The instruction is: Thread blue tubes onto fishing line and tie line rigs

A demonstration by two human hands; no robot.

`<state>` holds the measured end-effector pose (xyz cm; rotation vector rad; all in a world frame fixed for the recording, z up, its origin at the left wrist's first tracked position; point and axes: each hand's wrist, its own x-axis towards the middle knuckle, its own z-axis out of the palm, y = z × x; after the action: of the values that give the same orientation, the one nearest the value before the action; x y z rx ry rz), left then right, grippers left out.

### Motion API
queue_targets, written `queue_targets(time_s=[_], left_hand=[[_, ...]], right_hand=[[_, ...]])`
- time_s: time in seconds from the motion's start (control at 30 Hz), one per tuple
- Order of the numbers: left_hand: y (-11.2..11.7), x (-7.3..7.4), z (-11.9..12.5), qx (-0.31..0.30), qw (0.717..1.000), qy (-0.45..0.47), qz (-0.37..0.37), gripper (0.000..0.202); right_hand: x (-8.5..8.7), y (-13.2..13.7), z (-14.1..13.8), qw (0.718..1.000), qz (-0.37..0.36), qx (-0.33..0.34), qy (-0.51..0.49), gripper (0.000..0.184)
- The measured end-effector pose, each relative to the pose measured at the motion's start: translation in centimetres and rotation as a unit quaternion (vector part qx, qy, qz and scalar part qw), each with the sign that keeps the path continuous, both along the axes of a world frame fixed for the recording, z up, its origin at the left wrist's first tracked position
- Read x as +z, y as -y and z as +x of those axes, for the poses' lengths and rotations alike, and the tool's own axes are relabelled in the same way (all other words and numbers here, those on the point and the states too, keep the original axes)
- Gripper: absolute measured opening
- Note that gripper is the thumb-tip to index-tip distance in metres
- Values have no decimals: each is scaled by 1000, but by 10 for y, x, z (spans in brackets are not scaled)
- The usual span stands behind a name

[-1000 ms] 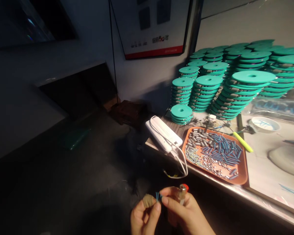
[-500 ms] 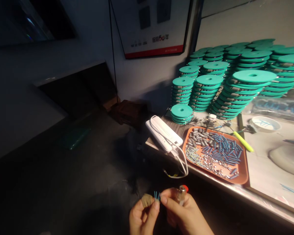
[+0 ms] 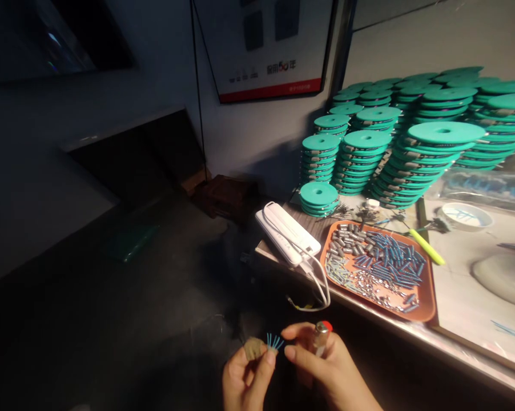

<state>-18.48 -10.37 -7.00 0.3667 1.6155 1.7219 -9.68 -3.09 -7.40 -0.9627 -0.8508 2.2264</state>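
Low in the view, my left hand pinches a small bundle of thin blue strands that fan upward past the thumb. A flat brownish-green piece shows at the same fingers; I cannot tell what it is. Just to the right, my right hand holds a lighter with a red top and metal cap in its palm. Its thumb and index finger are parted close beside the strands. No flame shows. The lower part of the lighter is hidden by the hand.
An orange tray of small metal and blue parts sits on the table. Beside it lie a white power bank with a cable and a yellow-green tool. Stacked green spools and a white bowl stand behind.
The right thumb and index finger have parted and drawn slightly away from the strands, which now spread wider. My left hand has shifted a little left.
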Motion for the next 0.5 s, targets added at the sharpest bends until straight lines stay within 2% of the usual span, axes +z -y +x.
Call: queue_targets(time_s=[0.13, 0.5], left_hand=[[0, 2, 1, 6, 1000, -8, -10, 26], [-5, 13, 4, 36, 999, -6, -18, 28]], right_hand=[[5, -1, -2, 999, 36, 7, 26, 29], [3, -1, 0, 998, 33, 30, 40, 29]])
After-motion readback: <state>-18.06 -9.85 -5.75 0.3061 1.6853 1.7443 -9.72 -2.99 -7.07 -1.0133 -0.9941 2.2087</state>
